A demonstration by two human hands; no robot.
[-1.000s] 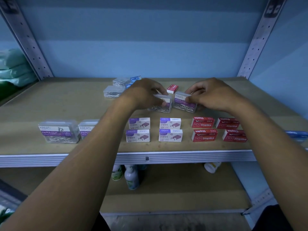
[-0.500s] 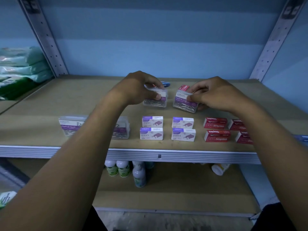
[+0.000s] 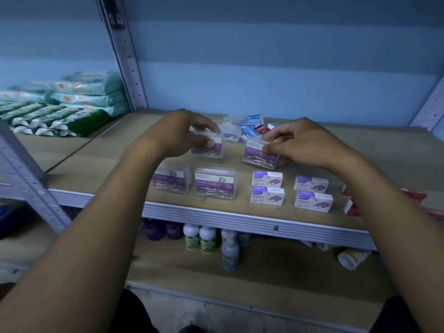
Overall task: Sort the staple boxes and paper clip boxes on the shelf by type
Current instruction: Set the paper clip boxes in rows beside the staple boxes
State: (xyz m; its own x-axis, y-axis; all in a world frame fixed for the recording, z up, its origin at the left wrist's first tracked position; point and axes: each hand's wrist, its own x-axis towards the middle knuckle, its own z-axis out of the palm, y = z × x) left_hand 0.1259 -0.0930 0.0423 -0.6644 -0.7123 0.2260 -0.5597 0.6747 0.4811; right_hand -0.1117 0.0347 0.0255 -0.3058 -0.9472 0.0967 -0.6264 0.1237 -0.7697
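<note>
My left hand [image 3: 177, 135] grips a clear paper clip box [image 3: 209, 150] just above the wooden shelf [image 3: 103, 162]. My right hand [image 3: 302, 145] holds a second clear paper clip box [image 3: 254, 156] with a purple label, tilted. Two more clear paper clip boxes [image 3: 216, 186] stand side by side near the front edge, the left one [image 3: 171, 181] partly behind my forearm. To their right lie several white and purple staple boxes [image 3: 268, 188]. Red staple boxes [image 3: 349, 207] are mostly hidden by my right forearm.
At the back of the shelf sit loose clear boxes [image 3: 231, 131], blue boxes [image 3: 253, 127] and a small red box [image 3: 262, 129]. Green wipe packs [image 3: 79, 102] fill the neighbouring bay at left. A metal upright [image 3: 125, 56] stands between. Bottles [image 3: 207, 239] stand on the lower shelf.
The view has swung left, so everything sits further right. Both hands have carried their paper clip boxes leftward, now behind the front paper clip boxes and staples.
</note>
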